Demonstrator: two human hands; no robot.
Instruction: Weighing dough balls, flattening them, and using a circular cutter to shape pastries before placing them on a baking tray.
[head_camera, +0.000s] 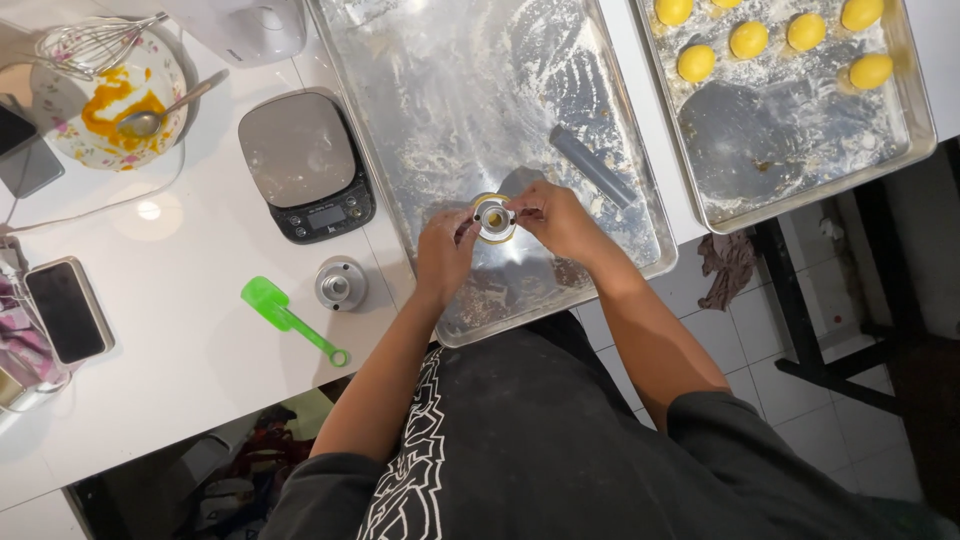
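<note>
Both hands meet over the near middle of the floured tray (640, 225), closed from either side on a small round mould (494, 217) with a yellow rim of dough showing around its metal centre. The left hand (445, 250) grips it from 9 o'clock with fingers curled around the edge; the right hand (558, 220) pinches it from 3 o'clock, fingertips on the rim. The step in hand looks like pressing or shaping a piece of dough in the mould, held just above the tray; whether it touches the tray cannot be told. A grey scraper (592, 165) lies on the tray at 1 o'clock from the hands. A second tray (915, 120), at 2 o'clock, carries yellow dough balls (748, 40) on its far half, its near half bare but floury. At 9 o'clock from the hands a metal mould part (341, 283) and a green spatula (285, 315) lie on the white counter (180, 340), with a scale (305, 165) at 10 o'clock and a bowl (112, 100) with a whisk and spoon beyond. By my judgement, any next move calls for an even, steady squeeze from both sides, keeping the mould level so the soft dough keeps its shape.
</note>
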